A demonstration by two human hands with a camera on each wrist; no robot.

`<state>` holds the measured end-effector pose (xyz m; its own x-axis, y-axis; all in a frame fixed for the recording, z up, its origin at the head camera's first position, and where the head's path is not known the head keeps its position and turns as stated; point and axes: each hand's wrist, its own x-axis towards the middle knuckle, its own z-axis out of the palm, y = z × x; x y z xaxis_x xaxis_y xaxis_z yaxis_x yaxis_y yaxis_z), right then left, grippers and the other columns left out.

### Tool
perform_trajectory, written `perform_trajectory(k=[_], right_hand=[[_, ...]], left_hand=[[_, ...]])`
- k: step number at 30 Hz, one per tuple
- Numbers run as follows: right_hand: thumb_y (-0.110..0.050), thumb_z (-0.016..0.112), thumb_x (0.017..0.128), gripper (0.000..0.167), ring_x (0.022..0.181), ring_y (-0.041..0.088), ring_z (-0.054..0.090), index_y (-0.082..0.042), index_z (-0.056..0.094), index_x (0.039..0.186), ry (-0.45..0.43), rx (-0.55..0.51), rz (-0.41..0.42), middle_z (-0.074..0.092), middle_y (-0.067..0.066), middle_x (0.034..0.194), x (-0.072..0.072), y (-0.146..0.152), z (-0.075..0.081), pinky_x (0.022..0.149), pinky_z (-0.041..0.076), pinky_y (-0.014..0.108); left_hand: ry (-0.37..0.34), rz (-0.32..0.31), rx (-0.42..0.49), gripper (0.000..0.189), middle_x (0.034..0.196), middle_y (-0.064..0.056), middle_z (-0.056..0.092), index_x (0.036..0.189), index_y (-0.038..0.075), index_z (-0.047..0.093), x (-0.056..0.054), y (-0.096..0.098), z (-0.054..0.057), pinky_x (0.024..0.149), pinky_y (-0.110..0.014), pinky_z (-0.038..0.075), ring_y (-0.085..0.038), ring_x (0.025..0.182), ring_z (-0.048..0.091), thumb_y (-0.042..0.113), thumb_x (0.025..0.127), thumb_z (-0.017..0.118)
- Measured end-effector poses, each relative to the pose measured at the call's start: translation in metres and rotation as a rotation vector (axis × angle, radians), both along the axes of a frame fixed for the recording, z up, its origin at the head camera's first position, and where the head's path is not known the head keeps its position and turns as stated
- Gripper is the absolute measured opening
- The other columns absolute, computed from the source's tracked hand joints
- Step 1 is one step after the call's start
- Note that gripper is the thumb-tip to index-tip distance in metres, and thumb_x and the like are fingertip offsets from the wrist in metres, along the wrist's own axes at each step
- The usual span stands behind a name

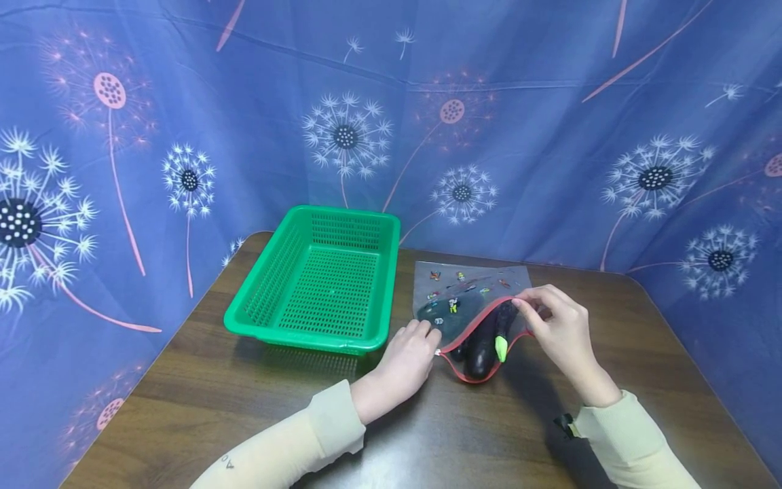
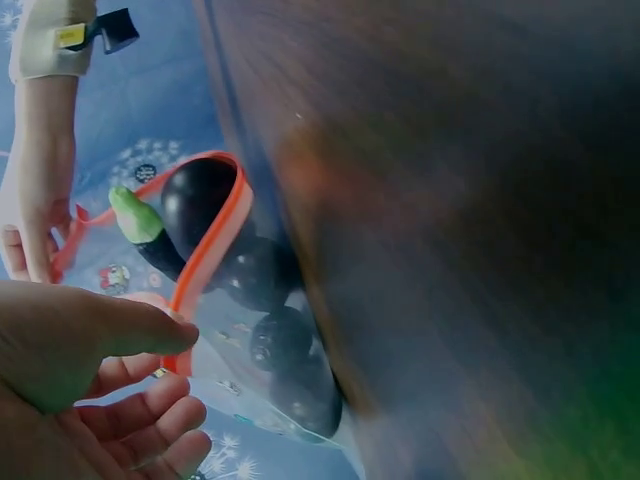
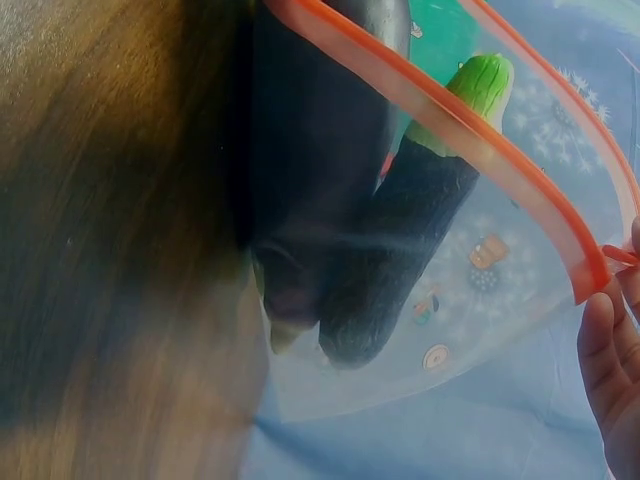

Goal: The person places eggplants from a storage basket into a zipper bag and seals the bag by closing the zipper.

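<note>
A clear zip bag [image 1: 516, 275] with small cartoon prints lies on the table, its red zip edge [image 1: 473, 326] parted into a wide mouth. Inside are a glossy black eggplant [image 1: 480, 356] and a slim, dark, cucumber-like vegetable with a bright green end [image 1: 501, 348]. More dark rounded shapes [image 2: 283, 370] show through the plastic in the left wrist view. My left hand [image 1: 408, 360] pinches the left end of the zip edge between thumb and finger. At the opposite corner, my right hand [image 1: 559, 329] pinches the red strip, thumb and fingertips seen in the right wrist view.
To the left of the bag stands a green plastic basket [image 1: 391, 285] with slotted walls and nothing in it. The brown wooden table [image 1: 201, 401] meets a blue dandelion-print cloth [image 1: 537, 136] at the back and sides.
</note>
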<state>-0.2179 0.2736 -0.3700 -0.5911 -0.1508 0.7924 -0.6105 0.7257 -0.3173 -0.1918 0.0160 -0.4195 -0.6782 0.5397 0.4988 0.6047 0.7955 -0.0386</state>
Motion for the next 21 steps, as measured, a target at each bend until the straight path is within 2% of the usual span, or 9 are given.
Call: perform_trajectory(k=[6,10,15,21], right_hand=[[0.000,0.078,0.071,0.015,0.063,-0.010,0.048,-0.007,0.070,0.082,-0.010,0.008,-0.011,0.062,-0.004,0.072,0.001,0.002,-0.001,0.058,0.041,0.005],[0.001,0.078,0.071,0.015,0.063,-0.010,0.048,-0.007,0.070,0.081,0.002,0.005,-0.027,0.062,-0.003,0.071,0.000,0.005,-0.002,0.057,0.041,0.006],[0.001,0.078,0.072,0.015,0.066,-0.012,0.048,-0.008,0.070,0.081,0.000,0.001,-0.058,0.062,-0.003,0.070,0.001,0.010,-0.003,0.057,0.040,0.006],[0.000,0.078,0.072,0.015,0.065,-0.012,0.046,-0.008,0.070,0.082,-0.009,-0.004,-0.084,0.061,-0.003,0.069,0.003,0.017,-0.005,0.058,0.037,0.004]], left_hand=[[0.021,-0.012,-0.039,0.011,0.078,-0.001,0.058,0.083,0.012,0.062,-0.006,0.000,-0.002,0.059,-0.027,0.044,-0.018,0.073,0.054,0.008,0.075,0.069],[0.032,0.000,-0.028,0.006,0.077,-0.002,0.058,0.081,0.010,0.061,-0.007,0.001,0.001,0.060,-0.026,0.048,-0.016,0.069,0.056,0.008,0.079,0.066],[-0.003,0.013,0.050,0.008,0.074,-0.003,0.057,0.080,0.009,0.058,-0.005,0.001,0.009,0.060,-0.025,0.051,-0.015,0.069,0.060,0.008,0.084,0.064],[-0.014,0.012,0.155,0.009,0.074,-0.002,0.058,0.080,0.009,0.057,-0.003,0.000,0.016,0.061,-0.026,0.051,-0.015,0.069,0.061,0.010,0.083,0.065]])
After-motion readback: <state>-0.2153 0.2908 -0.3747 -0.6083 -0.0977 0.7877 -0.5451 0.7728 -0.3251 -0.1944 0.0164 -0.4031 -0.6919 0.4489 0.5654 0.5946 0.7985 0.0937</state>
